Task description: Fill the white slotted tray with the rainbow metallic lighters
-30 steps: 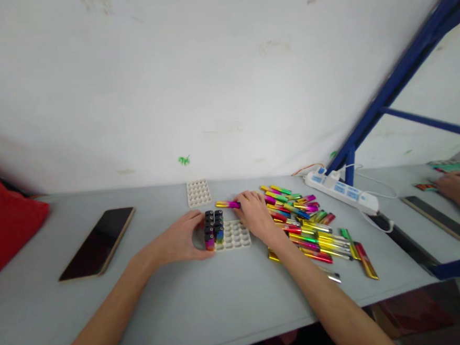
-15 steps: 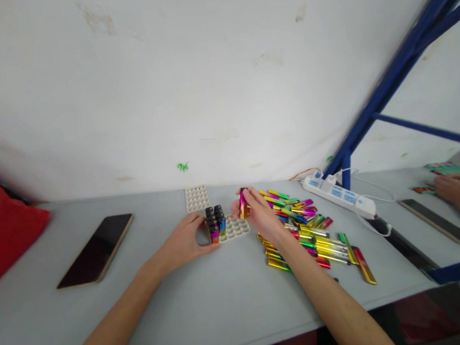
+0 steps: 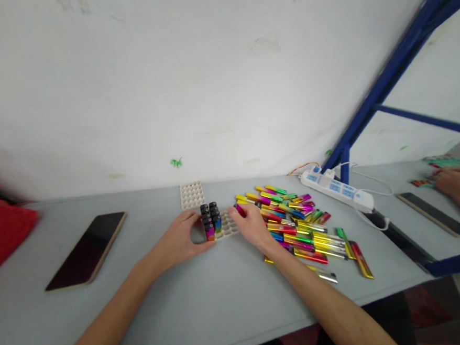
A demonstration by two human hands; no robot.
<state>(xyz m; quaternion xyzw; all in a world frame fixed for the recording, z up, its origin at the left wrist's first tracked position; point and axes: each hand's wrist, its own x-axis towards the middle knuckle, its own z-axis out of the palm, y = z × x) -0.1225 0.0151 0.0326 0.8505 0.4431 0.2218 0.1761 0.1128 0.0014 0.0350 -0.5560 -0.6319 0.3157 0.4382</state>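
A white tray with round holes lies on the grey table, with several black-capped rainbow lighters standing upright in its left side. My left hand curls round the tray's left end and the standing lighters. Over the tray's right side, my right hand pinches a magenta and gold lighter. Just right of that hand is a heap of shiny coloured lighters, lying flat.
A second holed tray lies behind the first. A dark phone lies at the left, a red bag beyond it. A white power strip, a blue frame, another phone and another person's hand are at the right.
My right hand picked a lighter off the table, raised it upright, then brought it down over the tray. The left hand stayed on the tray.
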